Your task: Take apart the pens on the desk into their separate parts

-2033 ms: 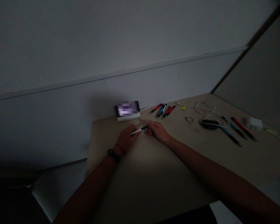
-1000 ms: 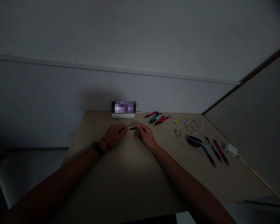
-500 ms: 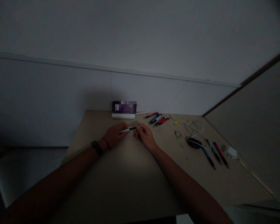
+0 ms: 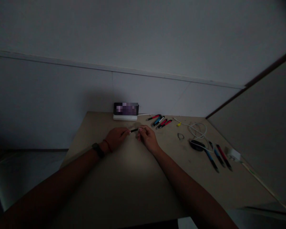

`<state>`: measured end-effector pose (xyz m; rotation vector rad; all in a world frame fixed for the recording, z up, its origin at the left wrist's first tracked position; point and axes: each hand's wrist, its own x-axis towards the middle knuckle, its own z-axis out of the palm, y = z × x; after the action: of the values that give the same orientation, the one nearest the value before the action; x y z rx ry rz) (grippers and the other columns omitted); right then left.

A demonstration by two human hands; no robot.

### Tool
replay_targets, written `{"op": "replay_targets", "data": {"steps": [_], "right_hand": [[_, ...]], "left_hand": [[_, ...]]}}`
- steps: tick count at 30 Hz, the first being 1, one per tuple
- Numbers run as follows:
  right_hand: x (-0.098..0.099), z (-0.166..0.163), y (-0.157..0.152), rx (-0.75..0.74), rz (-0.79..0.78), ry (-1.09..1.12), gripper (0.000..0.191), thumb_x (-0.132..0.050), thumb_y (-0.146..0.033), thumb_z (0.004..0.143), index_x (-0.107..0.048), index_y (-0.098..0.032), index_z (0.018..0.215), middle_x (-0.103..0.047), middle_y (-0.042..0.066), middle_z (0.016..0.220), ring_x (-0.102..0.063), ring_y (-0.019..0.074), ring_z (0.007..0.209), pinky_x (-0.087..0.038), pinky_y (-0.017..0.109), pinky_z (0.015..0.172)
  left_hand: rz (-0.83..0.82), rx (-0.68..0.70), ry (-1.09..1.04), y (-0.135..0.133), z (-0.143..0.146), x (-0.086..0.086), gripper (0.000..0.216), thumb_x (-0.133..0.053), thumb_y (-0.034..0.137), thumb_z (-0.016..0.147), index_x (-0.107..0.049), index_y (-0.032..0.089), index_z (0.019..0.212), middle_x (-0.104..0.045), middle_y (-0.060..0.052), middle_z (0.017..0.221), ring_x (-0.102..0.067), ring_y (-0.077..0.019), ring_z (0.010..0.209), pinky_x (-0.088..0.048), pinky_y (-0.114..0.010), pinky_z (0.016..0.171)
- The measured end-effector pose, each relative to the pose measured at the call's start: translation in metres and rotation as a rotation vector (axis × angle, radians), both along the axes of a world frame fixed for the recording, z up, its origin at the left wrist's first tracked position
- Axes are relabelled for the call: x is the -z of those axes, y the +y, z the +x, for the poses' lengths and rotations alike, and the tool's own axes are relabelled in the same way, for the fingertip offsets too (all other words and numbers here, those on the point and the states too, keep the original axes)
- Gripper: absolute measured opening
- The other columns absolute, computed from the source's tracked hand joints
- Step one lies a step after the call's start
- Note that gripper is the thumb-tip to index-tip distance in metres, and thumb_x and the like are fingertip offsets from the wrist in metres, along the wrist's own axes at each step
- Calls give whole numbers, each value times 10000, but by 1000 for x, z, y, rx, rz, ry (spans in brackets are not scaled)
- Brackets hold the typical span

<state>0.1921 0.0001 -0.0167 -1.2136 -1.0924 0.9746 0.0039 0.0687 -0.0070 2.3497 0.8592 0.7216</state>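
Both my hands meet over the far middle of a tan table point(image 4: 133, 178) in dim light. My left hand point(image 4: 118, 136) and my right hand point(image 4: 146, 137) pinch the two ends of a thin black and white pen point(image 4: 134, 130), held level just above the tabletop. Each hand's fingers are closed on it. A dark watch and a red band sit on my left wrist.
A phone point(image 4: 126, 108) leans on a white block against the wall. Several red and blue pens point(image 4: 159, 121) lie beside it. Further right are a white cable point(image 4: 198, 128), a dark round object point(image 4: 196, 145), more pens point(image 4: 216, 155) and a white adapter point(image 4: 232, 154).
The view swung and settled between two seconds and one second ago. Since then both hands stay on the pen, which shifted slightly between my fingers; less of its white part shows now.
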Motion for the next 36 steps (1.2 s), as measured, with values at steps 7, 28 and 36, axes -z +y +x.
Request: {"op": "replay_targets", "data": {"steps": [7, 28, 36], "right_hand": [[3, 5, 1, 156, 13, -48, 369, -628, -553, 819, -622, -207, 949, -582, -30, 603, -528, 141, 490, -418, 268, 486], [10, 27, -1, 157, 93, -1055, 234, -569, -279, 917, -775, -198, 992, -630, 118, 1001, -577, 259, 967, -464, 403, 920], [9, 25, -2, 171, 91, -1112, 271, -559, -263, 929, -759, -197, 1100, -615, 126, 1109, -560, 263, 1056, -446, 413, 983]], "left_hand": [[-43, -10, -52, 0, 1, -2, 373, -429, 438, 960, -660, 185, 812, -671, -31, 740, -596, -182, 705, -429, -280, 665], [-114, 3, -140, 2, 0, -2, 315, -514, 435, 927, -672, 170, 861, -692, -21, 804, -606, -161, 722, -442, -270, 674], [-123, 10, -128, 3, 1, -1, 337, -492, 446, 935, -671, 165, 879, -677, -14, 777, -591, -158, 712, -438, -272, 679]]}}
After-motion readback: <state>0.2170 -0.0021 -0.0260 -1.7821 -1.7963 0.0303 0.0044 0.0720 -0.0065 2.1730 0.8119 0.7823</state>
